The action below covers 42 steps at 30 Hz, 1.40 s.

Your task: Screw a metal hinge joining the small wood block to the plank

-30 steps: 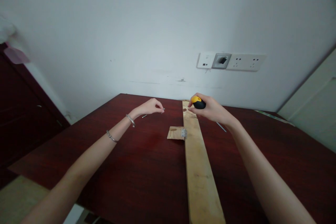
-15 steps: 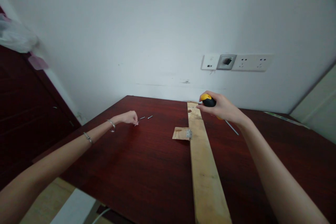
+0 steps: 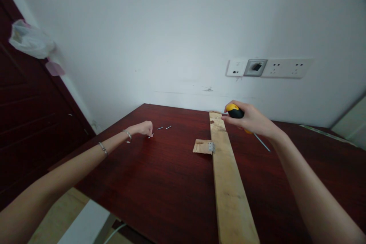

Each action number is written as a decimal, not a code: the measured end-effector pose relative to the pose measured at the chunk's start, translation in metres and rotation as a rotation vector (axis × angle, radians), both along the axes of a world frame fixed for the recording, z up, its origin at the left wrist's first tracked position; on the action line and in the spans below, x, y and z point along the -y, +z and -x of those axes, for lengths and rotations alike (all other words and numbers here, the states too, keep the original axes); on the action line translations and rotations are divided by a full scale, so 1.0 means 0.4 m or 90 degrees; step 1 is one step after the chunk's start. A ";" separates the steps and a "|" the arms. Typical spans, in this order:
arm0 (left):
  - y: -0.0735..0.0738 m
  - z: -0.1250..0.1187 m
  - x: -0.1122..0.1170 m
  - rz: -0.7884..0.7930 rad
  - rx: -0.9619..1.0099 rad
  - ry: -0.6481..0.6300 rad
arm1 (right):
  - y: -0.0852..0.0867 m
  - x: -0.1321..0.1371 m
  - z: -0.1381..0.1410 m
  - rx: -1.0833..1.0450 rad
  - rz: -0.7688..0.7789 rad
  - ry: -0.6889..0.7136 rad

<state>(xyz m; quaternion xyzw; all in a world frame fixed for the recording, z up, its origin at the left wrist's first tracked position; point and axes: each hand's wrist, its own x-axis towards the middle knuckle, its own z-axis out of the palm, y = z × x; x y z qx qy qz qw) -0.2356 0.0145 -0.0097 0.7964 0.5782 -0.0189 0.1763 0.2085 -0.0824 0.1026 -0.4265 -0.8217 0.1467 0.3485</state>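
Note:
My left hand (image 3: pixel 145 127) is low over the dark red tabletop, its fingertips pinched on a small screw (image 3: pixel 150 136) that mostly hides beneath them. Just beyond it lie two more screws (image 3: pixel 160 128) on the wood. My right hand (image 3: pixel 251 120) wraps round a screwdriver with a yellow and black handle (image 3: pixel 235 111); its metal shaft points away from the board, down to the right. Under that hand's fingertips runs a long pale wooden board (image 3: pixel 228 183). A metal hinge (image 3: pixel 211 147) joins a small wooden piece (image 3: pixel 201 146) to the board's left side.
The tabletop (image 3: pixel 160 183) meets a white wall with sockets (image 3: pixel 286 68). A thin flat strip (image 3: pixel 326 135) lies at the back right. To the left, a plastic bag (image 3: pixel 32 40) hangs by a dark red door (image 3: pixel 25 99). A white surface (image 3: pixel 85 223) stands below the front edge.
The view has swung slightly left, so everything sits further right in the picture. My left hand stays by the same screw, and my right hand keeps its hold on the screwdriver.

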 end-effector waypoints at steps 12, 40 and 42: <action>0.054 -0.022 -0.023 -0.012 -0.052 -0.036 | -0.008 -0.016 -0.006 -0.046 -0.007 -0.047; -0.016 -0.573 0.051 0.001 -0.005 -0.396 | -0.042 -0.046 0.023 -0.287 -0.061 0.078; -0.019 -0.571 0.050 0.001 0.008 -0.399 | -0.044 -0.045 0.025 -0.287 -0.067 0.069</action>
